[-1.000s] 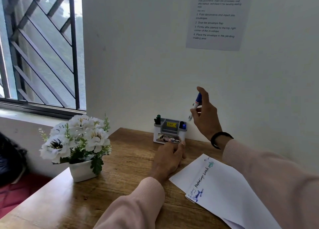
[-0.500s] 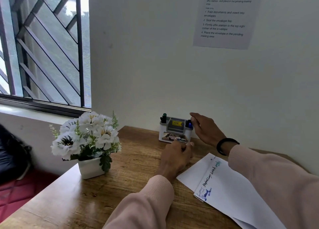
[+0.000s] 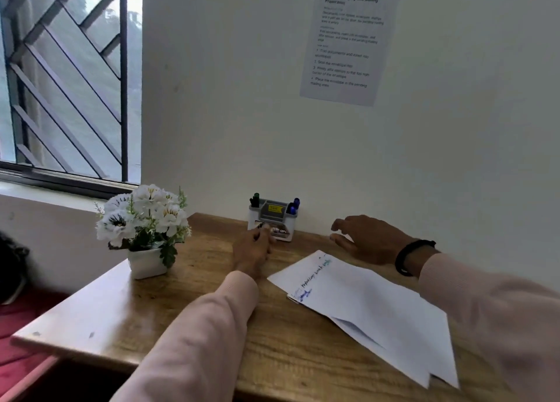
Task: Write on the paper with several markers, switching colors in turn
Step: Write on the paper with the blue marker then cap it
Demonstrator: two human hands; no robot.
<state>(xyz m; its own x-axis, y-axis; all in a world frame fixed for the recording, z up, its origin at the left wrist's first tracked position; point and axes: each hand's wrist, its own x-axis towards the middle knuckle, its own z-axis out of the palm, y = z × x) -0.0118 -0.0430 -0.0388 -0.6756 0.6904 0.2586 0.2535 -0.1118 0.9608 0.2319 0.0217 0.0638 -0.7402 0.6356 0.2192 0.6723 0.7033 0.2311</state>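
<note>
The markers stand upright in the marker holder (image 3: 272, 218) at the wall. The left hand (image 3: 253, 248) touches its front, fingers curled, contents unclear. The right hand (image 3: 368, 238), fingers spread and empty, hovers right of the holder, behind the paper (image 3: 363, 298).

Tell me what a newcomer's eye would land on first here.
First, the white flowers in a white pot at the wooden desk's left, below the barred window. Then the white sheets of paper with blue and green handwriting at the right, with both hands ahead of them: the left hand touching the small white marker holder by the wall, the right hand empty.
</note>
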